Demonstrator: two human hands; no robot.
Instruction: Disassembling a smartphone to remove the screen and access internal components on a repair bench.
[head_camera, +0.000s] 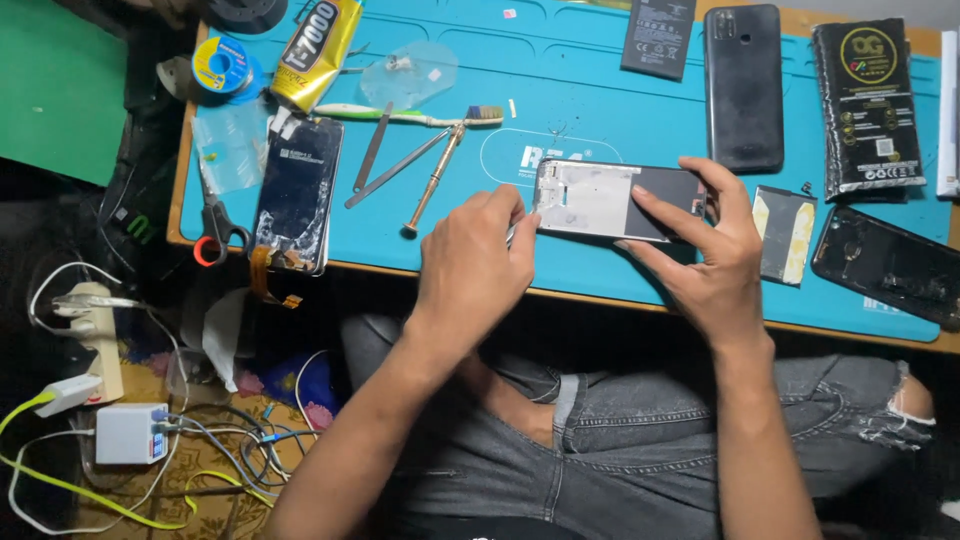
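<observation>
An opened phone frame (600, 198) with a silver inner plate lies on the blue work mat (560, 70). My right hand (705, 260) grips it from the right, thumb across its dark part. My left hand (472, 262) is closed at the frame's left end, pinching a thin metal tool whose tip barely shows near the frame's edge.
On the mat lie a cracked screen panel (297, 195), scissors (215, 225), a brass screwdriver (432, 185), metal pry tools (385, 160), a toothbrush (415, 117), a glue tube (318, 40), batteries (660, 35), a black phone (743, 85), a black back cover (888, 265). Power strip and cables lie on the floor at left.
</observation>
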